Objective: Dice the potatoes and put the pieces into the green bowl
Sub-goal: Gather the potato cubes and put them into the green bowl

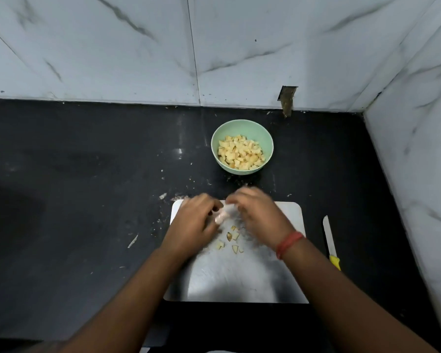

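On a black countertop (87, 200) under marble wall tiles, a few diced potato pieces (233, 239) lie on the steel cutting board (239, 281). Both hands hover over its far end, blurred: the left hand (196, 220) curled, the right hand (257, 212) cupped, their contents unclear. Beyond, the green bowl (242, 127) holds potato dice; a yellow-handled knife (330, 240) lies right.

A home kitchen corner: black stone surface (87, 161) against marble-look wall tiles (112, 47), with a steel cutting board (239, 276), yellow-handled knife (330, 240) and green bowl (242, 126) of diced potato (241, 152).
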{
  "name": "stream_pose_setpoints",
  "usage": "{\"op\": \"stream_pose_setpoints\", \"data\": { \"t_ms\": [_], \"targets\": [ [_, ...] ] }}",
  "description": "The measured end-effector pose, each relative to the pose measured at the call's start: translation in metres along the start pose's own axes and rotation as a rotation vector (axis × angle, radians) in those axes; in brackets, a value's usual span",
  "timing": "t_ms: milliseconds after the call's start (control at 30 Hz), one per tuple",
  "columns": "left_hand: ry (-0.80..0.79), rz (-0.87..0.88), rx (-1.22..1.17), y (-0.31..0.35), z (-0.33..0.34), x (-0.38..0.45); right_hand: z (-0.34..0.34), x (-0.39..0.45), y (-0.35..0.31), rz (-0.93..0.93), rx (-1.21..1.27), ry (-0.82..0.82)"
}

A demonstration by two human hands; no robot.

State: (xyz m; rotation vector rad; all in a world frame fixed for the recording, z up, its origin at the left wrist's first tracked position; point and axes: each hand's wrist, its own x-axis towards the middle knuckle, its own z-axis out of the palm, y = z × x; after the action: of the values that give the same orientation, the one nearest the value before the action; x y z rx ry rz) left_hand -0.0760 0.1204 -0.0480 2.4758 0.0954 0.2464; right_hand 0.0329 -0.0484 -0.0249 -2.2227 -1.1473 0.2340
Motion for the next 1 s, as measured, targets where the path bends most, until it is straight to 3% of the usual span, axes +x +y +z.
{"op": "stream_pose_setpoints", "data": {
  "t_ms": [133,333,500,667,1000],
  "targets": [
    [-0.093,0.083,0.097,-0.020,0.010,-0.028,0.019,-0.029,-0.006,-0.067,-0.075,-0.189],
    [-0.135,0.141,0.196,-0.018,0.010,-0.041,0.019,-0.048,-0.005,-0.126,-0.178,-0.201],
    [-0.158,0.169,0.283,-0.012,0.015,-0.040,-0.010,-0.068,0.003,0.121,-0.158,-0.017],
    [-0.144,0.149,0.282,-0.009,0.020,-0.042,-0.014,-0.087,0.005,0.388,-0.207,-0.143],
    [-0.164,0.099,0.278,0.008,0.018,-0.036,0.012,-0.057,-0.023,0.178,-0.198,-0.266]
  ]
}}
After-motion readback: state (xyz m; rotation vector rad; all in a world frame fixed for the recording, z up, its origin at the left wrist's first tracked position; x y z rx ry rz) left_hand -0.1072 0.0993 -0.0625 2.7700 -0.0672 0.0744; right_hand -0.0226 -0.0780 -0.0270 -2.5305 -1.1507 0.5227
